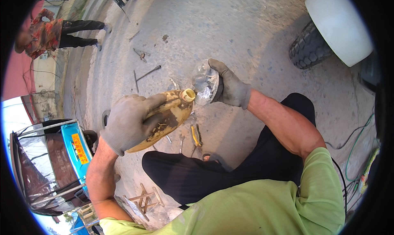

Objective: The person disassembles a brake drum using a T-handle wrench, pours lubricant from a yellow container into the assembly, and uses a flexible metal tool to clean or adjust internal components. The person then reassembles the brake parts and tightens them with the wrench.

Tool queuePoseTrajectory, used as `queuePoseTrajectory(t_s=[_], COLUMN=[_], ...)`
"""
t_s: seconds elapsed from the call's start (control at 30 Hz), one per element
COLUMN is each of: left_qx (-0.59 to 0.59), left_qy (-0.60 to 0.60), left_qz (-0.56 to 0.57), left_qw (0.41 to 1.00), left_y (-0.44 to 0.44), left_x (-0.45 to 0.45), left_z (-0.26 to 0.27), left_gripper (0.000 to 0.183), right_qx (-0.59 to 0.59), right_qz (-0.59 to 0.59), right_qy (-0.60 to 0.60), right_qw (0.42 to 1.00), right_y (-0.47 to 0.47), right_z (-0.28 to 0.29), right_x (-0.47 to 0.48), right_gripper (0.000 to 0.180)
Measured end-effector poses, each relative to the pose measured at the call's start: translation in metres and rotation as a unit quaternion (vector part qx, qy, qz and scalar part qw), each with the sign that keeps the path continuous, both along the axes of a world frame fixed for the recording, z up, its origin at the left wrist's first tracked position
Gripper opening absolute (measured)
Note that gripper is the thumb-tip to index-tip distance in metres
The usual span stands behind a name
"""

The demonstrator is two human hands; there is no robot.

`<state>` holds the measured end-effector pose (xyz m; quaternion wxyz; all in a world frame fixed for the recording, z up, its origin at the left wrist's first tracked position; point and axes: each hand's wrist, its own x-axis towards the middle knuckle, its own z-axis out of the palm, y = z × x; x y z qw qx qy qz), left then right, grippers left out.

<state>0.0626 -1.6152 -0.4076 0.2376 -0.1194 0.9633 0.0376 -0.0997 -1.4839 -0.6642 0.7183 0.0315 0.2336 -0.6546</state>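
Observation:
My gloved left hand point(132, 121) grips a stained yellow plastic bottle point(169, 124), which lies tilted with its uncapped neck towards the right. Just beyond that neck, my gloved right hand point(229, 85) holds a round part with a clear, dirty dome point(204, 78), probably a lamp. Its dome faces the bottle, and the bottle's mouth is at or very near its rim; contact is unclear. Dark material shows behind the dome, by my palm. No liquid is seen at the mouth. Both things are held above the concrete ground.
Yellow-and-black pliers point(196, 136), a wrench point(181, 142) and an angled socket wrench point(147, 75) lie on the ground. A tyre point(307, 47) under a white fender stands at upper right. A blue vehicle point(74, 148), a wooden stool point(144, 201) and a standing person point(52, 35) are leftward; cables point(358, 142) rightward.

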Motion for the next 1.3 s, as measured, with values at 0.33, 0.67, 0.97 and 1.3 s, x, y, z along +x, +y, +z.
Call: queuePoseTrajectory(t_s=[0.33,0.67,0.97,1.3], left_qx=[0.121,0.278,0.321,0.341], left_qy=[0.196,0.398,0.498,0.531], left_qz=[0.174,0.343,0.368,0.402], left_qw=[0.958,0.804,0.717,0.663], left_y=[-0.027,-0.056,-0.083,-0.115], left_x=[0.074,0.097,0.085,0.065], left_z=[-0.042,-0.175,-0.244,-0.303], left_gripper=[0.045,0.046,0.046,0.047], right_qx=[0.02,-0.14,-0.126,-0.143], right_qz=[-0.014,-0.002,0.02,0.016], right_qy=[-0.089,-0.294,-0.355,-0.324], right_qw=[0.996,0.946,0.926,0.935], right_y=[0.022,0.041,0.047,0.037], right_z=[-0.007,-0.028,-0.028,-0.02], right_x=[0.001,0.017,0.044,0.047], right_gripper=[0.083,0.115,0.117,0.117])
